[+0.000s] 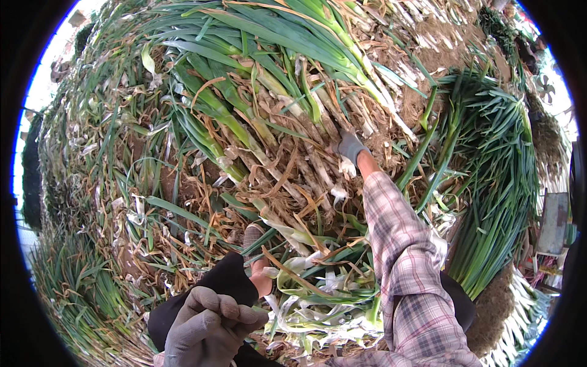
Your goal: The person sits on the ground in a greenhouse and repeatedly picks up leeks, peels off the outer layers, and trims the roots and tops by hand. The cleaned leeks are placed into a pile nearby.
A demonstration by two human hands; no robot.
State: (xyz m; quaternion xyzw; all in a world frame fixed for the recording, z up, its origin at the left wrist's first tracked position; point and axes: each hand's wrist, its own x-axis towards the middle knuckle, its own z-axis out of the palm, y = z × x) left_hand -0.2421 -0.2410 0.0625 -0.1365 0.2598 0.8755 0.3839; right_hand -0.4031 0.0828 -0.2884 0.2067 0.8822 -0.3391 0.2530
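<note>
A heap of long green onions (279, 114), with soil on their pale stalks and dry brown outer leaves, lies in front of me. My right hand (352, 147), in a grey glove, reaches down among the stalks at the heap's right side. Its fingers are partly hidden, so I cannot tell whether they grip a stalk. A white root end (347, 166) shows just below that glove. My left hand (208, 325), also gloved in grey, is raised near my knee. Its fingers are curled in, and nothing shows between them.
Peeled leaf scraps (321, 293) lie between my legs, close to my shoe (253, 238). Loose leaves and dry litter (124, 160) cover the ground at left. A large bundle of green onions (500, 183) lies at right, with pale stalks (516, 316) near the lower right.
</note>
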